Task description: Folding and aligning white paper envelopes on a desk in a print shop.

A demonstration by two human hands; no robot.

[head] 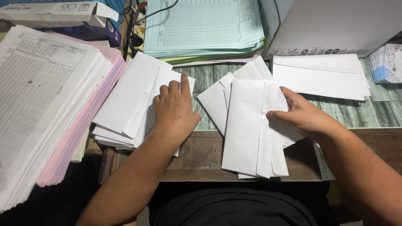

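Note:
My left hand (175, 109) lies palm down on a fanned pile of white envelopes (127, 98) at the left of the desk, index finger stretched out, the other fingers curled. My right hand (302, 114) rests on a second spread of white envelopes (245, 125) in the middle, its thumb pressing the open flap of the top envelope. That top envelope lies lengthwise and hangs over the desk's front edge. Neither hand lifts anything off the desk.
A tall stack of white and pink printed forms (42, 100) fills the left. Light blue forms (203, 27) lie at the back, a white box (335, 25) at back right with more envelopes (320, 75) before it. A carton (54, 12) sits top left.

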